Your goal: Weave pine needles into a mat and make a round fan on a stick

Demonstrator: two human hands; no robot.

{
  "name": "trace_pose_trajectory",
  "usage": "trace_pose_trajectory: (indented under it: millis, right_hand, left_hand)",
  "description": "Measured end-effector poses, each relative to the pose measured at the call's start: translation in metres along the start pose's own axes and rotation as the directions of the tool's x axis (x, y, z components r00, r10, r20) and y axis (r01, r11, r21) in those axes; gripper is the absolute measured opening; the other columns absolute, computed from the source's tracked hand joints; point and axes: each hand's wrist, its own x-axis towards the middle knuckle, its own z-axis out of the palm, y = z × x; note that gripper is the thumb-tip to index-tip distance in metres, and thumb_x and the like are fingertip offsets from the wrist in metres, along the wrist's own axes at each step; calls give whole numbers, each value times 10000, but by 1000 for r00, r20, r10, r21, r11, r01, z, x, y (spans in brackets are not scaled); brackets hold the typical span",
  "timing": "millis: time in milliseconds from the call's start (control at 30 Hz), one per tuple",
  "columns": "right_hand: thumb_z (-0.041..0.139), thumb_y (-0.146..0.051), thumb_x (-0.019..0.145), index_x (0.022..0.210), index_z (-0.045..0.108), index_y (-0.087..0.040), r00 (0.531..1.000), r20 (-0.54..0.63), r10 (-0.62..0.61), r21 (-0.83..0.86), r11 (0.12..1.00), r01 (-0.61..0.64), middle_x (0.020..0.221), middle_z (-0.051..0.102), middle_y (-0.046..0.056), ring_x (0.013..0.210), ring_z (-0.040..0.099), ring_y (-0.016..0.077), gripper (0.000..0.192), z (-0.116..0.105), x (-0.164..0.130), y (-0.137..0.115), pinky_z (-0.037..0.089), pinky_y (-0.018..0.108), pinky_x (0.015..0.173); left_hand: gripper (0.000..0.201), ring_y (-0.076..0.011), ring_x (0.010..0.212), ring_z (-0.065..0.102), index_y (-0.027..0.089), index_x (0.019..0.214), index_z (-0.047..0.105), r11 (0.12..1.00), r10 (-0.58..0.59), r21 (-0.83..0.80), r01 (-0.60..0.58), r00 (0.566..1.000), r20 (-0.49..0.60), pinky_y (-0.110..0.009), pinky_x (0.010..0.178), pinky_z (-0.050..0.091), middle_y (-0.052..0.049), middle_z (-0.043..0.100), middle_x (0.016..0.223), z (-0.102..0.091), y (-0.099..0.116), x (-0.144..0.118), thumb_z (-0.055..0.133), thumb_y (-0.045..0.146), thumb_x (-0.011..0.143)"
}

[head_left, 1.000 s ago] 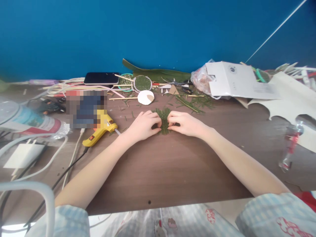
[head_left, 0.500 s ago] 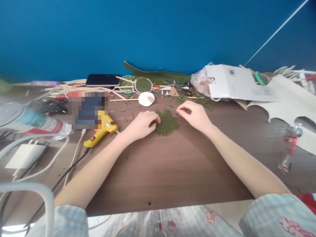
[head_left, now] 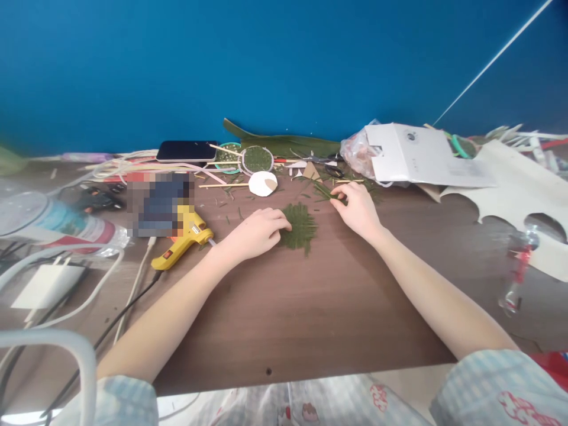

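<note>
Two hands, now split

Your left hand (head_left: pixel 257 232) pins the green leaf mat (head_left: pixel 299 226) flat at worktop (head_left: pixel 284 307) centre. Your right hand (head_left: pixel 357 206) has left the mat, reaching to 1 o'clock and pinching loose green strips (head_left: pixel 326 191); another piece seems about to join.

Left hand (head_left: pixel 260 232) flat, palm down; right hand (head_left: pixel 357 205) reaching forward, fingers pinched.
</note>
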Motion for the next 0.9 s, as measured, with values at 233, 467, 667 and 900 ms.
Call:
trace_pose_trajectory:
  millis: [233,467,667,900]
  right_hand:
    - [506,-243,807,837,595,-219,988,27,-155,128,980,150,885,569,75,903,479,262,97,2,-7,-33,380,428,807]
    - [602,-329,768,931,581,-235,970,145,-197,90,979,185,988,533,87,983,433,287,189,17,-20,-50,360,437,831]
    - [592,-303,777,928,582,-227,968,160,-193,107,978,177,1010,540,86,1000,427,278,169,18,-22,-50,353,434,846]
    - [601,-296,773,901,577,-219,969,166,-183,109,980,166,1006,540,81,1000,431,271,151,18,-21,-51,352,422,850]
  left_hand:
    - [236,-252,1012,471,164,1020,545,967,-251,-4,254,950,-184,-388,850,389,-86,563,1081,9,-8,3,509,266,810]
    - [358,-257,1030,446,175,1123,521,965,-263,-22,263,952,-158,-397,861,371,-89,525,1153,18,-12,3,554,314,795]
    - [364,-257,1025,442,175,1125,535,961,-277,-41,274,950,-146,-397,871,363,-88,522,1129,19,-13,3,557,325,793]
    - [361,-251,1012,448,181,1113,532,957,-291,-55,286,945,-151,-390,874,363,-81,518,1103,20,-13,3,564,333,787]
